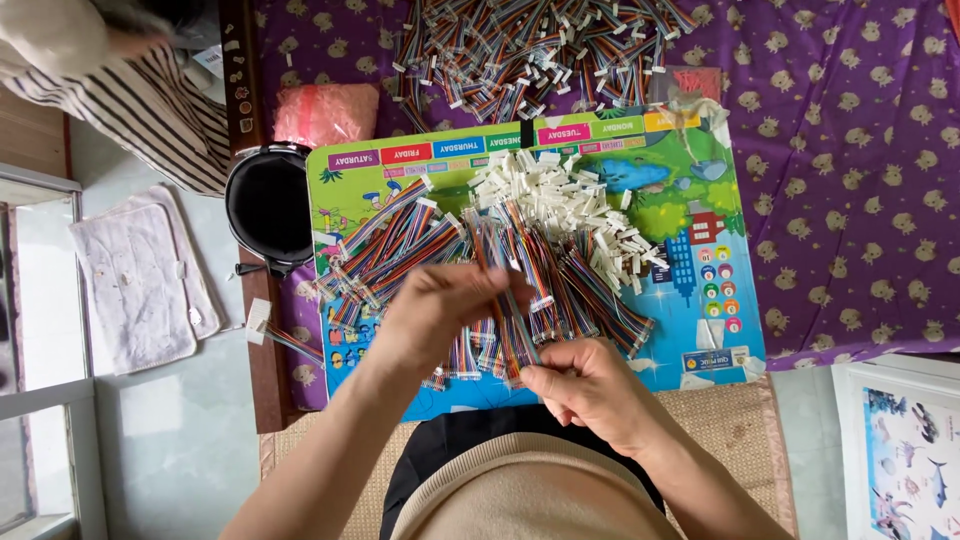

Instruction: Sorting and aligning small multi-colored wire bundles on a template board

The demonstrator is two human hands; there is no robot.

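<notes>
Pinching one rainbow ribbon cable [515, 325] between left hand [440, 310] and right hand [590, 385], both grips closed, cable running near-vertical.

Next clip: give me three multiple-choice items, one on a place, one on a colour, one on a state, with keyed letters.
1. Where is the heap of white connector housings?
A. on the colourful board
B. in the black pot
C. on the floor

2. What colour is the patterned cloth?
A. green
B. purple
C. grey

3. What are the hands doing?
A. resting empty
B. holding a cup
C. gripping rainbow ribbon cables

Answers: 1 A, the heap lies on the board; 2 B, it is purple with pale figures; 3 C, left hand and right hand both pinch cables.
</notes>
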